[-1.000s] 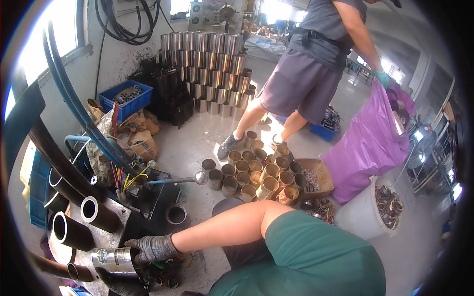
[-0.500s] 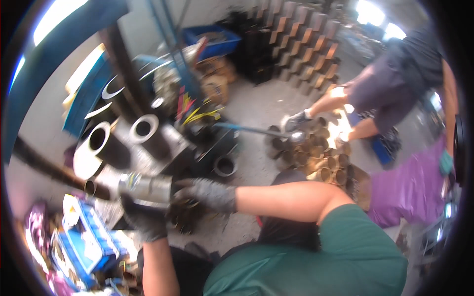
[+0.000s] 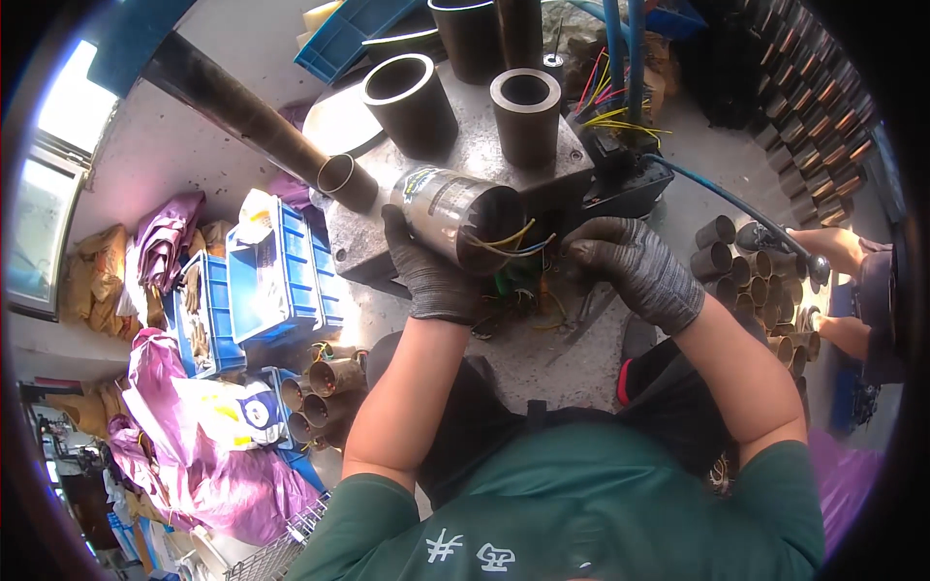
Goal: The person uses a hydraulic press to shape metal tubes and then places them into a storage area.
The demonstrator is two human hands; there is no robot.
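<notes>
Cradling metal cylinder [image 3: 436,208] at near edge of worktop [image 3: 360,237] w/ L hand [image 3: 433,279], curved part-way round. Now keeping R hand [image 3: 641,269] farther off than moments ago, half-curled nr wires [image 3: 511,242], can't tell if pinching; leaving wires exposed, reachable.

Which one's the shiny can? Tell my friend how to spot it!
Find the metal block, top middle. By its near edge, the gloved left hand holds a silver cylinder on its side. Unlike the dark tubes standing nearby, it's shiny, with yellow and blue wires at its end.
</notes>
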